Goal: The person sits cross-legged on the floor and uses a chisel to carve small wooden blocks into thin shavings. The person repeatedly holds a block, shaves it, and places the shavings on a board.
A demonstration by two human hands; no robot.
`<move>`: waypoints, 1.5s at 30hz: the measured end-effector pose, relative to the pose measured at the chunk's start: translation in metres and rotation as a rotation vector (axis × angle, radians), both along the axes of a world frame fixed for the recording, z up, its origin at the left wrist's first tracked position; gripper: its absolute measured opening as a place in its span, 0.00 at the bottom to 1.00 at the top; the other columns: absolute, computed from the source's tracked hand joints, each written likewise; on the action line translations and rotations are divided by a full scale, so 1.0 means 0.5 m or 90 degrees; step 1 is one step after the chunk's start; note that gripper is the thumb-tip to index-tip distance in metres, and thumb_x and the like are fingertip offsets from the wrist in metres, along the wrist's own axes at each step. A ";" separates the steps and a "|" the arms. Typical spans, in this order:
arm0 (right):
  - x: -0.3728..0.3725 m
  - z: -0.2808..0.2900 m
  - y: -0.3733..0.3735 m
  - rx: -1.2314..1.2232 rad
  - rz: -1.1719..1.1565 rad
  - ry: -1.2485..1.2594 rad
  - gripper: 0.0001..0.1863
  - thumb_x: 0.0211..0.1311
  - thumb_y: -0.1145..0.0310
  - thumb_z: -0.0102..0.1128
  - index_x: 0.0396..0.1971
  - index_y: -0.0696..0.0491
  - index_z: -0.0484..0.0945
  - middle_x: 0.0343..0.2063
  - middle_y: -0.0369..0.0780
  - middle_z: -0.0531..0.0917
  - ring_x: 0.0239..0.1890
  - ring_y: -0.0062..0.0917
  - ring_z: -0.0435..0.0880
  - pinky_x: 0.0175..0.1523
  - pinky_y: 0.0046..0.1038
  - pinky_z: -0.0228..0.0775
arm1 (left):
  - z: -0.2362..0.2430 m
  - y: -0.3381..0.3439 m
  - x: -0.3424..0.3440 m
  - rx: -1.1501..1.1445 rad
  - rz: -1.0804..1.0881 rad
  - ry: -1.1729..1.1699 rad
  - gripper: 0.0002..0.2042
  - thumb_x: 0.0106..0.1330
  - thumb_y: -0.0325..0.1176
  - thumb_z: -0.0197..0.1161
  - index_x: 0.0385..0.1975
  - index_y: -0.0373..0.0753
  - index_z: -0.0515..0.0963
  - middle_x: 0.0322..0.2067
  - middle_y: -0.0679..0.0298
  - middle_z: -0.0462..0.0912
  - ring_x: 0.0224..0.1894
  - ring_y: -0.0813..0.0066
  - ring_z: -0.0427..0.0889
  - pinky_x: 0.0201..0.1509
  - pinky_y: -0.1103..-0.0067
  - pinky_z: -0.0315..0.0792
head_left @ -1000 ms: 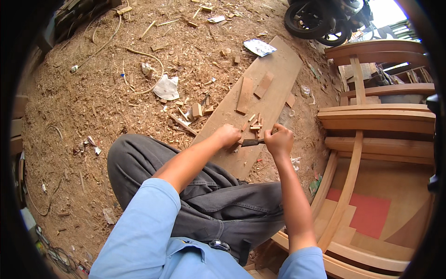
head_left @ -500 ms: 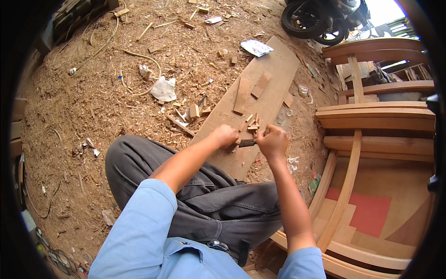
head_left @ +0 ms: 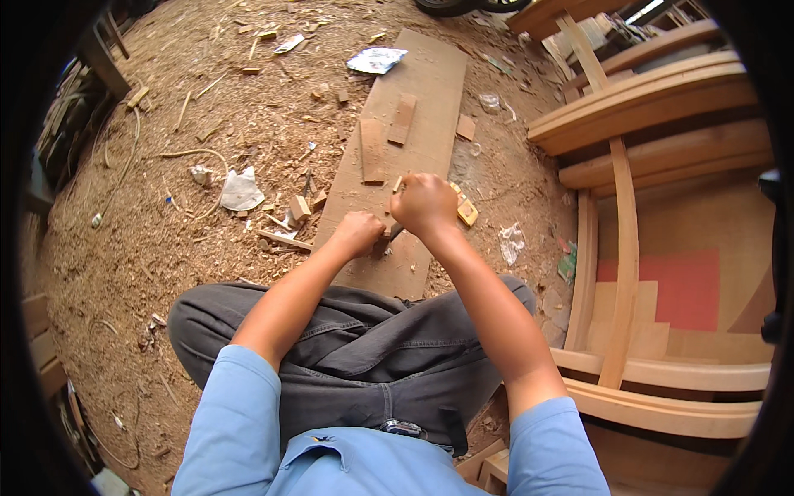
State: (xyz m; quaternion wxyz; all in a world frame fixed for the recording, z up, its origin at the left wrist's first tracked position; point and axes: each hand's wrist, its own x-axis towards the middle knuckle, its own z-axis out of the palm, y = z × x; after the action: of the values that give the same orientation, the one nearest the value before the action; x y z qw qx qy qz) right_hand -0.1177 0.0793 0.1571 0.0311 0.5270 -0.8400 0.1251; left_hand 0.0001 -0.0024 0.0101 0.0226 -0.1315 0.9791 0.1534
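Note:
My left hand (head_left: 361, 234) is closed on a small wood block (head_left: 385, 236) at the near part of a long flat board (head_left: 347, 204). Close to its right, my right hand (head_left: 424, 204) is wrapped round a tool with a dark flat blade (head_left: 397, 230); its handle is hidden in the fist. The blade points down to the left, toward the block, though I cannot tell whether they touch. Small wood pieces lie partly hidden behind my right hand. A yellow-and-dark object (head_left: 466, 208) shows just right of that hand.
Two flat wood pieces (head_left: 371, 151) lie farther up the board, near a silvery packet (head_left: 377, 60). Shavings and offcuts cover the ground, with a white scrap (head_left: 241, 190) and a pale cord (head_left: 217, 155) at left. Wooden frames (head_left: 625, 248) stand at right.
The view has shifted, and the board appears farther left. My right hand has risen and moved over the small wood pieces, its blade now tilted downward; the yellow-and-dark object has come into sight.

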 end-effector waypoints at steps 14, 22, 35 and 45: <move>-0.012 -0.004 0.009 -0.019 -0.016 -0.060 0.09 0.42 0.67 0.60 0.21 0.52 0.87 0.25 0.48 0.86 0.29 0.42 0.88 0.36 0.39 0.81 | 0.006 -0.006 0.013 0.028 0.009 0.030 0.07 0.57 0.35 0.68 0.35 0.48 0.85 0.33 0.60 0.86 0.37 0.58 0.85 0.41 0.64 0.79; -0.017 0.024 0.006 -0.012 -0.026 -0.087 0.10 0.43 0.67 0.61 0.25 0.51 0.88 0.26 0.49 0.86 0.31 0.42 0.88 0.38 0.39 0.82 | 0.030 0.001 0.014 0.007 0.026 0.110 0.03 0.59 0.33 0.66 0.30 0.45 0.83 0.28 0.59 0.85 0.35 0.57 0.85 0.40 0.64 0.77; -0.004 0.096 0.005 -0.091 0.016 0.000 0.09 0.44 0.65 0.63 0.25 0.50 0.87 0.25 0.45 0.86 0.28 0.40 0.88 0.36 0.37 0.81 | 0.124 0.002 0.013 0.044 0.060 0.247 0.02 0.60 0.32 0.63 0.29 0.45 0.82 0.28 0.59 0.85 0.34 0.57 0.85 0.37 0.64 0.77; 0.019 -0.097 0.022 -0.074 0.017 -0.084 0.08 0.42 0.67 0.60 0.22 0.51 0.85 0.24 0.47 0.85 0.29 0.41 0.87 0.35 0.39 0.80 | 0.010 -0.011 0.039 0.035 0.018 0.082 0.02 0.53 0.31 0.65 0.23 0.42 0.81 0.27 0.54 0.85 0.33 0.51 0.85 0.39 0.60 0.78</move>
State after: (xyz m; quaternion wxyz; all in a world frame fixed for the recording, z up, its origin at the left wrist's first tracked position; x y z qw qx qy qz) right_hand -0.1083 0.0902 0.1085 0.0048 0.5263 -0.8243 0.2083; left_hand 0.0195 -0.0080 0.0150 -0.0391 -0.1345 0.9721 0.1883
